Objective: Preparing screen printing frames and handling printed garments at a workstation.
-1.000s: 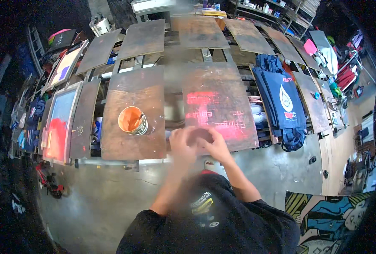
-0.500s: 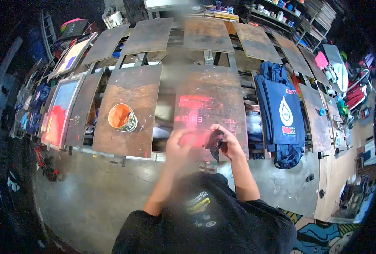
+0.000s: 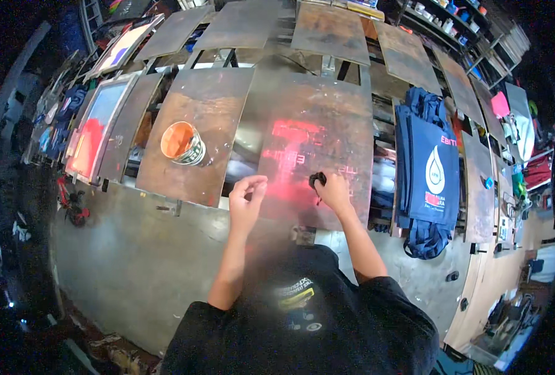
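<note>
A crumpled black cloth (image 3: 317,182) is bunched in my right hand (image 3: 336,192), whose fingers close round it above the pink-stained wooden board (image 3: 334,103). A loose end of the cloth hangs below the fingers. My left hand (image 3: 246,195) is raised near the board's front left corner, its fingers loosely bent and apart from the thumb, with nothing visible in it. To its left, a tub with orange inside (image 3: 195,150) stands on the neighbouring board (image 3: 190,178). A blurred smear crosses the middle of the view and dulls the board between my hands.
Navy tote bags (image 3: 415,200) with white and pink print lie stacked on the right. A framed printing screen (image 3: 107,103) with blue and red areas rests on the left. More boards (image 3: 330,31) line the far row. Shelves (image 3: 437,28) with containers stand at the back right.
My hands have moved apart: the left drew away from the cloth, while the right kept it, now bunched more tightly. The view has tilted, so the boards sit higher.
</note>
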The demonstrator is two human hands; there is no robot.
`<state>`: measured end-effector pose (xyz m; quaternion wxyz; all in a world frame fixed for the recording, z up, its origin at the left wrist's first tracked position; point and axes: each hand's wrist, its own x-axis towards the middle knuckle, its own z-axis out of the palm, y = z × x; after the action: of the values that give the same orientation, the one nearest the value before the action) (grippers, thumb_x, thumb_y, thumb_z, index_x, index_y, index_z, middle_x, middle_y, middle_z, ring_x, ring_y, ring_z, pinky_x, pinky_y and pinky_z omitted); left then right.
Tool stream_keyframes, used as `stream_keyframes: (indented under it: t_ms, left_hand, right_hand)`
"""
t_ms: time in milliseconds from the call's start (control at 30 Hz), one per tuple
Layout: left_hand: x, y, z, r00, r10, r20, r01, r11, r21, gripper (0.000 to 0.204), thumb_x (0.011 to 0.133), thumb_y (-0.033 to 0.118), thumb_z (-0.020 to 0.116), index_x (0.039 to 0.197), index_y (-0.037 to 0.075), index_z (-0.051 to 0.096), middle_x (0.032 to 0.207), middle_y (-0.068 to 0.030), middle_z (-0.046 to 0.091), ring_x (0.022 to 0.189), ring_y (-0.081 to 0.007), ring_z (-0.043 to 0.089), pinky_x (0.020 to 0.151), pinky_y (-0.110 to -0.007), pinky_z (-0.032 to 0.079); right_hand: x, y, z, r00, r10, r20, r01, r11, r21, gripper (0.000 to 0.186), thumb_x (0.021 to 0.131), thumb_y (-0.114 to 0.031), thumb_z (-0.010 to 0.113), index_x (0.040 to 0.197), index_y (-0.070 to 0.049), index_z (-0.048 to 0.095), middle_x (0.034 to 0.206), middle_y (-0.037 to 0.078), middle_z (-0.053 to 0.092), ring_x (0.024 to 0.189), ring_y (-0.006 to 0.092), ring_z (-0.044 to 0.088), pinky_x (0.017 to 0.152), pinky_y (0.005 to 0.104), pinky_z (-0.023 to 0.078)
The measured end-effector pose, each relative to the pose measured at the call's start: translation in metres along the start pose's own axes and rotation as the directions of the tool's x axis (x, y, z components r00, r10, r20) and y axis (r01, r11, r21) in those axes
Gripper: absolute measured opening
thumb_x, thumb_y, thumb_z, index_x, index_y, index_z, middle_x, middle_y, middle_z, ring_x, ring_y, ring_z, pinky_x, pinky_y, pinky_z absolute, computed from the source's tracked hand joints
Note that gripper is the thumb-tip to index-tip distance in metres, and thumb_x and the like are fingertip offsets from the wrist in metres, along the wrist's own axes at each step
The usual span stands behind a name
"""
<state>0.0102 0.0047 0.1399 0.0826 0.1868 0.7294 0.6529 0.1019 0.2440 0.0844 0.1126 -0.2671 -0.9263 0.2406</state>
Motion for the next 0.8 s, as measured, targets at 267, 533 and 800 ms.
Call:
stream_keyframes:
  t_ms: [267, 533, 800]
  left_hand:
    - [0.018, -0.018, -0.049, 0.991, -0.116, 0.061, 0.119, 0.992, -0.042, 0.014, 0.091, 0.007, 0.062, 0.102, 0.000, 0.067, 0.097, -0.0026, 0.068, 0.089, -0.0076, 0.060, 0.081, -0.022, 0.045]
    - [0.034, -0.058, -0.087, 0.961, -0.175, 0.214, 0.187, 0.982, -0.038, 0.015, 0.091, 0.008, 0.064, 0.102, 0.000, 0.067, 0.097, -0.0022, 0.067, 0.087, -0.0063, 0.058, 0.078, -0.021, 0.045]
    - [0.063, -0.061, -0.096, 0.911, -0.146, 0.387, 0.186, 0.980, -0.068, 0.014, 0.091, 0.009, 0.064, 0.102, 0.001, 0.067, 0.096, -0.0013, 0.068, 0.087, -0.0068, 0.058, 0.077, -0.022, 0.045]
  right_hand:
    - [-0.010, -0.015, 0.061, 0.955, 0.182, -0.235, -0.275, 0.839, -0.469, 0.017, 0.080, -0.021, 0.062, 0.090, -0.008, 0.066, 0.093, 0.009, 0.067, 0.096, 0.0255, 0.058, 0.084, 0.0428, 0.040]
    - [-0.042, -0.052, 0.114, 0.956, 0.132, -0.263, -0.264, 0.779, -0.568, 0.026, 0.083, -0.013, 0.052, 0.105, -0.002, 0.061, 0.096, 0.014, 0.066, 0.100, 0.0281, 0.055, 0.092, 0.0457, 0.039]
    - [-0.085, -0.155, 0.129, 1.000, 0.010, 0.024, -0.004, 0.974, -0.226, 0.017, 0.078, -0.011, 0.056, 0.090, -0.007, 0.068, 0.088, 0.014, 0.066, 0.098, 0.0312, 0.057, 0.086, 0.0452, 0.043]
